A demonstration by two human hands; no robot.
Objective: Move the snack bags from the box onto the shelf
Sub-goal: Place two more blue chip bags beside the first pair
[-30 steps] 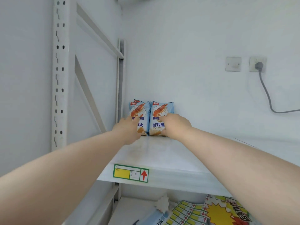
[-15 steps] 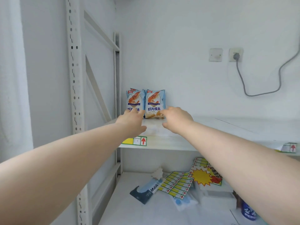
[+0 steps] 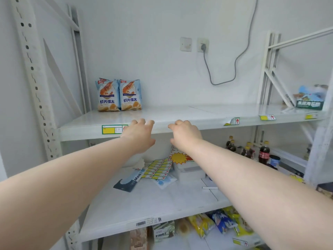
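Shelf (image 3: 180, 114), white metal, upper tier. Two shrimp-chip snack bags stand upright at its back left corner, against the wall: left bag (image 3: 107, 95) and right bag (image 3: 130, 95), sides touching, fronts facing out. Both hands hover at the shelf's front edge, well apart from the bags. Left hand (image 3: 139, 135) is empty, fingers loosely spread, partly covering a yellow price label (image 3: 111, 129) on the edge. Right hand (image 3: 183, 135) is also empty, fingers curled loosely, holding nothing. Box not in view. Far right end of the same shelf: a green-labelled packet (image 3: 309, 101), blurred. Middle shelf below carries a mask pack (image 3: 128, 180), a sheet of price tags (image 3: 158, 168) and dark bottles (image 3: 248, 148) toward its right end. On the wall, a grey cable (image 3: 236, 62) hangs from a socket (image 3: 203, 45).
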